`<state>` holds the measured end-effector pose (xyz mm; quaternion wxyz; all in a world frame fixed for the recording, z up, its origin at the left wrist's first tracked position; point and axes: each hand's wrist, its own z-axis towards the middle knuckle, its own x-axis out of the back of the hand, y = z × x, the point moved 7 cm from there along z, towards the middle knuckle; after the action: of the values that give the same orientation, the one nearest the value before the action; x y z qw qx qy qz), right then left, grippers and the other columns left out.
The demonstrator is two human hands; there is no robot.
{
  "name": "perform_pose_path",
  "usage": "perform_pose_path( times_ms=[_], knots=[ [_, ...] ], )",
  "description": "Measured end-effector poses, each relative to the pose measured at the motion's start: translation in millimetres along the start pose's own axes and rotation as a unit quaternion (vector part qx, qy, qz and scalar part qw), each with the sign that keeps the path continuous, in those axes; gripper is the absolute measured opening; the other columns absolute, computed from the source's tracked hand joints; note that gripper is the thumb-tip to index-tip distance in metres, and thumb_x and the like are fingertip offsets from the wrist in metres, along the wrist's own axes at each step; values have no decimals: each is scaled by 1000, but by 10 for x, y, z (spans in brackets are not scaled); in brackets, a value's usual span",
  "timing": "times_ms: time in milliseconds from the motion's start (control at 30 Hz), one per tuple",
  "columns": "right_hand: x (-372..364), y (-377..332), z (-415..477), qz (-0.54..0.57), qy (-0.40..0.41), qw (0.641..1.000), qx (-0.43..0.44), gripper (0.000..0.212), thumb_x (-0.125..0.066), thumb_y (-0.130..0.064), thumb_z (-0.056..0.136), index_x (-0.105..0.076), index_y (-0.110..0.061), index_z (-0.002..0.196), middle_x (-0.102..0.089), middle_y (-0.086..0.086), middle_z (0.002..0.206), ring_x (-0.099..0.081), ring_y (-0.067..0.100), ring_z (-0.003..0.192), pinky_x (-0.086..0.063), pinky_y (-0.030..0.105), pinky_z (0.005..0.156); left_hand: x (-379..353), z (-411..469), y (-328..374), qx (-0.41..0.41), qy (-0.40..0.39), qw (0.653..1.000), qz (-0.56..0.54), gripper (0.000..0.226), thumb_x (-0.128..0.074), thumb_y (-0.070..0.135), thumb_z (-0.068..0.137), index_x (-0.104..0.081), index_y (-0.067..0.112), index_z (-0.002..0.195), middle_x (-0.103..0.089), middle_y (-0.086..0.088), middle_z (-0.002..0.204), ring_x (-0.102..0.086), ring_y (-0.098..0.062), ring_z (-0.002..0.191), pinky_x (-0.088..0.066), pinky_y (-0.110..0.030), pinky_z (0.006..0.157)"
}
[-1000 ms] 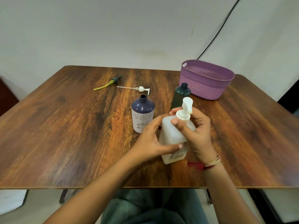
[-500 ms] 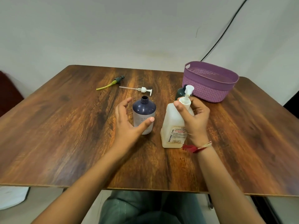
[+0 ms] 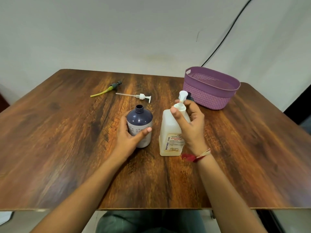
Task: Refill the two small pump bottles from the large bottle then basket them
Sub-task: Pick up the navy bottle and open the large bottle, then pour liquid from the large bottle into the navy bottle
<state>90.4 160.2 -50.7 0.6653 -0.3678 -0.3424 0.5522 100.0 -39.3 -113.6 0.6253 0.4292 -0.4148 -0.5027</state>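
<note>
The large translucent white bottle [image 3: 170,130] stands upright at the table's middle, its white pump head [image 3: 182,96] on top. My right hand [image 3: 190,125] grips the pump collar at its neck. Left of it stands a small dark purple bottle [image 3: 140,121] with an open neck and no pump; my left hand [image 3: 129,140] wraps round its lower body. A small dark green bottle [image 3: 191,98] is almost hidden behind my right hand. The purple basket [image 3: 210,93] sits at the back right.
Two loose pumps lie on the wooden table [image 3: 67,140] at the back left: a white pump [image 3: 142,96] with its tube, and a dark pump with a yellow tube [image 3: 107,89]. A black cable runs down the wall behind the basket.
The large bottle was set upright on the table. My left hand let go of it, moved left and closed round the purple bottle. My right hand stays on the pump collar.
</note>
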Motion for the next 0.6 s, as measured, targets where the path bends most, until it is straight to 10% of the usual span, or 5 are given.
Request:
perform_pose_path(
  times_ms=[200, 467, 600],
  knots=[
    [59, -172, 88, 36, 22, 999, -32, 101, -36, -92, 64, -52, -19, 132, -58, 9, 130, -58, 20, 116, -49, 33, 96, 117, -94, 468, -86, 21, 996, -5, 69, -77, 47, 59, -43, 40, 119, -58, 23, 114, -59, 4, 107, -48, -13, 85],
    [-102, -288, 306, 72, -83, 991, -74, 51, -37, -44, 93, -69, -5, 94, -70, 2, 69, -66, 16, 64, -53, 24, 62, -22, -238, 585, -121, -39, 992, 22, 69, -80, 43, 60, -47, 35, 120, -60, 24, 113, -61, -4, 105, -48, -12, 80],
    [-122, -260, 294, 102, -80, 988, -87, 51, -47, -51, 92, -69, -9, 73, -65, 2, 59, -62, 15, 56, -51, 22, 59, -33, -272, 568, -110, -45, 993, 19, 65, -79, 43, 61, -49, 36, 118, -61, 24, 113, -62, -3, 104, -49, -12, 79]
  ],
)
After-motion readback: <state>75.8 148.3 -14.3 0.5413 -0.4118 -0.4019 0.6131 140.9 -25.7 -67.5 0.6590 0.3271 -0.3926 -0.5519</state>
